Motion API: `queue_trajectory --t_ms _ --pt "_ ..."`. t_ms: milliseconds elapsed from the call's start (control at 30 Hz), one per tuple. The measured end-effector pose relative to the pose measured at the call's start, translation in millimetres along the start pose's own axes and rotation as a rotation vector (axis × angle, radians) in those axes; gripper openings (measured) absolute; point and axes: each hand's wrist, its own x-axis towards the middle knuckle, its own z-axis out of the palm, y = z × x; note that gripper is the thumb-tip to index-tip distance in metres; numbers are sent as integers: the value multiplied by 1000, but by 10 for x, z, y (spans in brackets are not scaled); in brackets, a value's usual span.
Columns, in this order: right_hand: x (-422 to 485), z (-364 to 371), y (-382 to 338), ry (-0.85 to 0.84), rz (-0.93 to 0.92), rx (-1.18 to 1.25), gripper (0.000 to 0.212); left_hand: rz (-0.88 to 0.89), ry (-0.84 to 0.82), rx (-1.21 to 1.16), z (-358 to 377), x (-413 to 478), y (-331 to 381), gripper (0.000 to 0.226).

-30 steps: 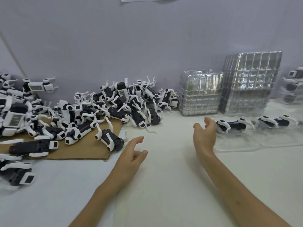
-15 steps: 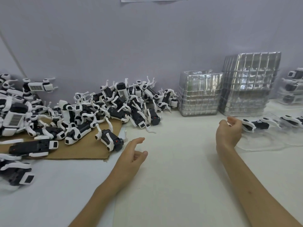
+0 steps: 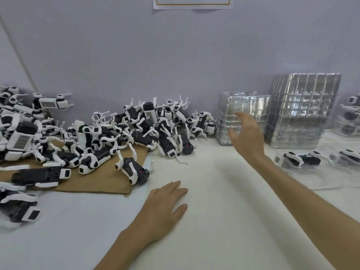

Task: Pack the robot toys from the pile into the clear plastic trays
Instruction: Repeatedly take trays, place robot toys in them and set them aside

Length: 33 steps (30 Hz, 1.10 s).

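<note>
Head view. Left hand [image 3: 165,207] lies palm down on the table [image 3: 224,230], its fingers [image 3: 174,187] straight and close together, holding nothing. Just beyond and left of those fingers we note a lone toy [image 3: 132,169], black body with white legs, at the edge of a cardboard sheet [image 3: 101,182]. Farther out to the left, the pile [image 3: 136,131] of toys spreads over the cardboard and back to the wall [image 3: 136,55], tangled, with legs pointing every way.

Right hand [image 3: 246,135] is raised off the table and slightly blurred, its fingers [image 3: 241,116] apart, loosely bent and empty. Directly behind them stands the short stack [image 3: 253,103] of clear trays; we cannot tell whether they touch it. To the right of the fingers is the tall stack [image 3: 303,110], just beside the short one. Nearer us and right of the wrist, a flat tray [image 3: 311,176] lies on the table with a packed toy [image 3: 302,160] in it. A second packed toy [image 3: 349,154] shows at the frame's right edge. Far right, beyond the tall stack, filled trays [image 3: 350,114] are piled, partly cut off. High above both hands, a paper [image 3: 192,2] is on the wall.
</note>
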Motion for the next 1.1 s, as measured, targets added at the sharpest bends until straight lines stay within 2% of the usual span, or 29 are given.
queue_trajectory --t_ms 67,167,367,567,733,833,967,1100 --pt "266 45 80 -83 -137 -237 52 4 11 4 7 10 -1 48" --pt "635 108 200 -163 -237 -498 66 4 28 -10 35 13 -11 47" --pt "1124 231 395 -374 -292 -737 97 10 36 -49 67 7 -45 47" --pt "1272 161 399 -382 -389 -779 96 2 30 -64 56 4 -25 47" --pt "1457 43 225 -397 -282 -708 92 4 33 -62 29 -7 -7 46" --pt "1592 -66 136 -292 -254 -701 88 11 30 -57 27 -1 -8 46" --pt "1586 -213 -3 -119 -319 -711 84 21 17 -32 24 13 -24 47" --pt "1296 -331 -290 -90 -436 -562 84 28 4 -1 24 21 -22 47"
